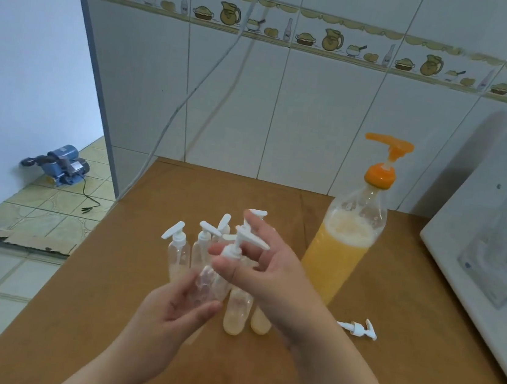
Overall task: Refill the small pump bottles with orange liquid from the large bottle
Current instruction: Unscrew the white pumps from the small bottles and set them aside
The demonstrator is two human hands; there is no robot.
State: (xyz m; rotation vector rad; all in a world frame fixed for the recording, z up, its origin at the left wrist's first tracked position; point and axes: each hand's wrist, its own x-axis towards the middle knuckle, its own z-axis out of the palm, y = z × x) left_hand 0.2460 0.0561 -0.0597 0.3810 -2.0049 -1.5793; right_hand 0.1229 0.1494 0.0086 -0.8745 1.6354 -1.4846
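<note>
Nearby, loose pump (356, 328) beside microwave (489, 240)

The small pump bottles (203, 249) stand clustered mid-surface (130, 352), the large bottle (347, 235) to their right, a loose pump head (358, 328) lying before it; a microwave (493, 253) at far right, the tiled wall (288, 106) behind

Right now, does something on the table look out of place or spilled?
One loose white pump head lies on its side on the brown table, right of the small bottles, off any bottle. I see no spill. The large bottle stands upright.
</note>
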